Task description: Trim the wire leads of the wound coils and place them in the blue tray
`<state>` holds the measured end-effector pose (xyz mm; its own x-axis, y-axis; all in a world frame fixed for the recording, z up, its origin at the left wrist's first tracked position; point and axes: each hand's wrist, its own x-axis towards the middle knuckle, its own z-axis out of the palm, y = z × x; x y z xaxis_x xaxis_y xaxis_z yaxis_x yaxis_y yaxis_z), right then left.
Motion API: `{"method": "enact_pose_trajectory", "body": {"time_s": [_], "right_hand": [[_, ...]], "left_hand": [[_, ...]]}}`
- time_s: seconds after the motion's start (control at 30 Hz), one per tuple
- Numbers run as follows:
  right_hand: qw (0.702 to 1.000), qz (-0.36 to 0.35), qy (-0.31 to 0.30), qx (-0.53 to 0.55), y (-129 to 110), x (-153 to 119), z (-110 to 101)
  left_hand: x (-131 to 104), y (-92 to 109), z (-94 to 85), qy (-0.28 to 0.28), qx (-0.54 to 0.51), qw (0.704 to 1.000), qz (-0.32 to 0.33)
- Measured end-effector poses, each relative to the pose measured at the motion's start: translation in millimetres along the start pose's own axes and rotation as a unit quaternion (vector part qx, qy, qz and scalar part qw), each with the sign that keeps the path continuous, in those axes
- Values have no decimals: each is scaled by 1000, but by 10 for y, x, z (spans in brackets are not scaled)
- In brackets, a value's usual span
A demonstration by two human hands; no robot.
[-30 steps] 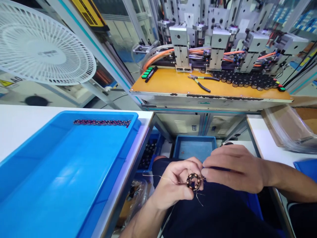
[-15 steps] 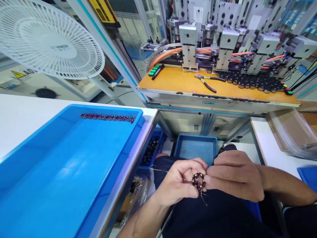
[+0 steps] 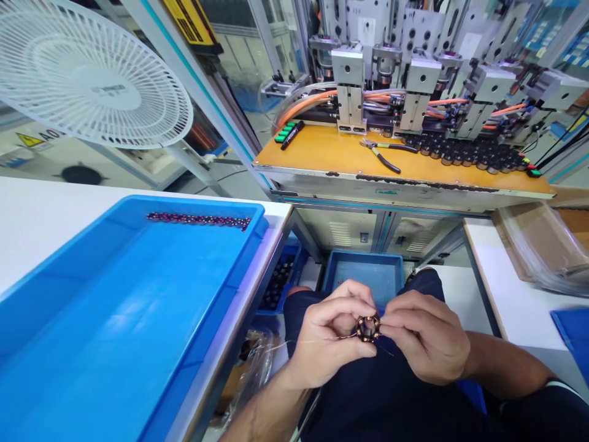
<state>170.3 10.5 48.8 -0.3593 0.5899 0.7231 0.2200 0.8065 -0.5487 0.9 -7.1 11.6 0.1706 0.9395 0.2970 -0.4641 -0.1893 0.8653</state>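
**Left hand (image 3: 334, 334) and right hand (image 3: 427, 341) meet at a copper-wound stator core (image 3: 368, 338)**

The stator core sits between the two hands, over the person's dark-clad lap (image 3: 391, 399), its round opening facing the camera. The left hand is clamped on it, thumb below and fingers behind and above. The right hand's fingertips are at the core's right edge; whether they are closed on a fine wire there, I cannot tell. A thin copper wire (image 3: 301, 341) runs leftward from the core across the left hand.

On the left, a large blue tray (image 3: 184, 288) lies along the right edge of the white table (image 3: 69, 196). A row of small dark-and-red parts (image 3: 197, 220) lines the tray's far edge, reaching toward its far right corner.

Ahead, on the orange-topped machine table (image 3: 317, 153), pliers (image 3: 386, 147) lie with their handles spread to the right, one of them toward the near edge. A black marker (image 3: 292, 135) rests near the left edge, just beside some green-topped items (image 3: 284, 132). Black cylindrical parts (image 3: 464, 152) crowd the right half, up to near the right corner. A smaller blue tray (image 3: 363, 270) is below, beyond the hands.
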Motion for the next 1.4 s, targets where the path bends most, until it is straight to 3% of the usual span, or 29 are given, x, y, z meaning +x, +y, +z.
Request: {"method": "enact_pose_trajectory", "body": {"time_s": [0.2,0.3,0.4,0.53,0.8,1.0,1.13,1.23,1.3,1.4], "right_hand": [[996,62,16,69,-5,-17,83],[996,42,15,74,55,-13,98],[998,33,7,60,105,1,81],[999,23,4,33,121,14,55],[999,38,19,-12,75,6,52],[998,51,25,-4,74,-9,64],[1000,4,19,15,87,-2,32],[998,-64,3,6,124,-5,-6],[995,-101,-1,-9,159,-13,-25],[990,-141,4,-24,209,-27,-40]], "left_hand": [[-28,-10,12,23,70,995,68],[-45,11,-14,32,88,995,21],[-68,31,-54,1,96,994,-55],[-101,34,-60,-6,75,994,-79],[-93,7,33,28,20,999,-40],[-92,13,-4,6,-28,1000,13],[-101,-13,9,-4,-111,993,27],[-88,-31,36,9,-152,988,-11],[-70,-26,42,8,-125,990,-64],[-49,6,38,-42,-62,985,-152]]}}
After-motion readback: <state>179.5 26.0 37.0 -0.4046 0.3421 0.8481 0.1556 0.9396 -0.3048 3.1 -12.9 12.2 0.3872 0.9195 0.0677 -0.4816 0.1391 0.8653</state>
